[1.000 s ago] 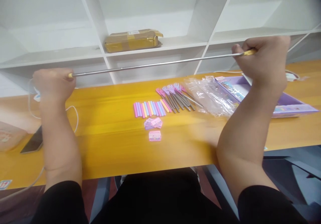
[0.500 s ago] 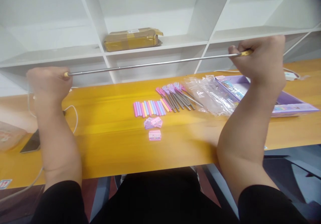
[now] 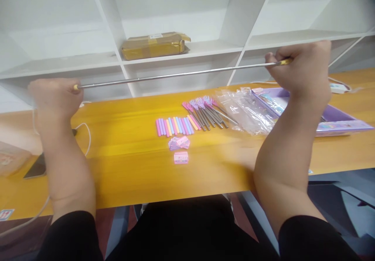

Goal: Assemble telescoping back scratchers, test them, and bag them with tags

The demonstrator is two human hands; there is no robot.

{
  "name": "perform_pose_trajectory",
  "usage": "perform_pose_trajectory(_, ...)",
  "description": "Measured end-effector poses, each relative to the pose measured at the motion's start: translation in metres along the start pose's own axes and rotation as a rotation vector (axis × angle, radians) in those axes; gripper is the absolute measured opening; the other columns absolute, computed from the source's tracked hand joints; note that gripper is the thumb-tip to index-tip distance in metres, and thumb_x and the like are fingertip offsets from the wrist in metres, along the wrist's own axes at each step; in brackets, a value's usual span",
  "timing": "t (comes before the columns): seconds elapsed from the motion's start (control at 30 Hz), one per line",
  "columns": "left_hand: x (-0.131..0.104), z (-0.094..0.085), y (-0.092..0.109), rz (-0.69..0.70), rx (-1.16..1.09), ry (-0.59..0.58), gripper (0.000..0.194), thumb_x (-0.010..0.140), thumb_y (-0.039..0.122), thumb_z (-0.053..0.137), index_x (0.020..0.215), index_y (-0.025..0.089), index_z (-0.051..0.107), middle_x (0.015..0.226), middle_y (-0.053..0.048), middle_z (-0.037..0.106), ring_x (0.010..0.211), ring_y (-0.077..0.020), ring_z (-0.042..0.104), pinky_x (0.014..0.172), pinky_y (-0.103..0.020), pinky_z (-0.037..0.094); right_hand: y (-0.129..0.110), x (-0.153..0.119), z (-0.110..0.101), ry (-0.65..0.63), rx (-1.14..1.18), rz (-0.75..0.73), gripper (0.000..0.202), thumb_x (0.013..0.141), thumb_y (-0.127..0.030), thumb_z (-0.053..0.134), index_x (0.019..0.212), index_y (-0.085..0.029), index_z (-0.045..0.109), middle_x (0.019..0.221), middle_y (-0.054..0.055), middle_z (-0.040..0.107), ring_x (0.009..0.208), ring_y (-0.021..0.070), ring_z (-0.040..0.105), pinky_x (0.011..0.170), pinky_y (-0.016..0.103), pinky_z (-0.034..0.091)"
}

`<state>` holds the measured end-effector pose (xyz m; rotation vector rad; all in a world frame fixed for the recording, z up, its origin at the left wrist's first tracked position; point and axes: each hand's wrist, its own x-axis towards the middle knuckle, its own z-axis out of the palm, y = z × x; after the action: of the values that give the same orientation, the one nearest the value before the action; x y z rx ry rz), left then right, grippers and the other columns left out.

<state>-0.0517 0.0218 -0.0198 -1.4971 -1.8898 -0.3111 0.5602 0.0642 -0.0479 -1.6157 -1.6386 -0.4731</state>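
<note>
A long thin metal telescopic rod (image 3: 175, 73) with yellow ends stretches between my two fists, above the table. My left hand (image 3: 57, 99) is closed around its left end. The right end is gripped in my right hand (image 3: 304, 68), slightly higher. What lies inside each fist is hidden. Below, on the table, several pink and purple claw-shaped heads on metal rods (image 3: 205, 112), like back scratchers, lie in a fanned pile. A row of pastel tubes (image 3: 175, 126) sits left of them. Small printed cards (image 3: 178, 142) and one pink card (image 3: 181, 158) lie nearer me.
Clear plastic bags (image 3: 249, 112) lie beside an open purple box (image 3: 342, 114) on the right. White shelving with a taped cardboard parcel (image 3: 155, 45) stands behind the orange table (image 3: 131, 175). A phone (image 3: 36, 167) and white cable (image 3: 88, 136) are at left.
Both hands have shifted very slightly to the left with the rod. Everything on the table stays in place.
</note>
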Motion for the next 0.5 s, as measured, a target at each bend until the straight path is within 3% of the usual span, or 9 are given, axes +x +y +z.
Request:
perform_pose_trajectory(0.13, -0.002, 0.002, -0.003, 0.038, -0.023, 0.008, 0.033, 0.094, 0.025, 0.056, 0.070, 0.026, 0.034, 0.068, 0.001, 0.021, 0.070, -0.0202, 0.022, 0.067, -0.038, 0.021, -0.002, 0.002, 0.002, -0.002, -0.036, 0.030, 0.049, 0.108, -0.040, 0.068, 0.068, -0.031, 0.040, 0.073, 0.000, 0.021, 0.080, 0.0249, 0.023, 0.078, 0.038, 0.033)
perform_pose_trajectory(0.3, -0.007, -0.006, 0.000, 0.044, -0.073, 0.002, 0.034, 0.094, 0.030, 0.054, 0.068, 0.024, 0.033, 0.069, -0.001, 0.024, 0.074, -0.0214, 0.024, 0.068, -0.038, 0.020, -0.003, 0.003, 0.004, 0.000, -0.049, 0.028, 0.047, 0.103, -0.035, 0.068, 0.070, -0.032, 0.035, 0.072, 0.000, 0.023, 0.077, 0.0237, 0.024, 0.076, 0.038, 0.034)
perform_pose_trajectory(0.5, -0.012, -0.032, 0.042, 0.016, -0.119, -0.110, 0.031, 0.090, 0.026, 0.059, 0.069, 0.023, 0.037, 0.069, -0.001, 0.032, 0.076, -0.0192, 0.027, 0.071, -0.037, 0.022, -0.032, 0.001, 0.007, -0.060, 0.040, -0.121, 0.047, 0.103, -0.031, 0.062, 0.069, -0.031, 0.028, 0.069, -0.002, 0.020, 0.076, 0.0229, 0.022, 0.075, 0.036, 0.033)
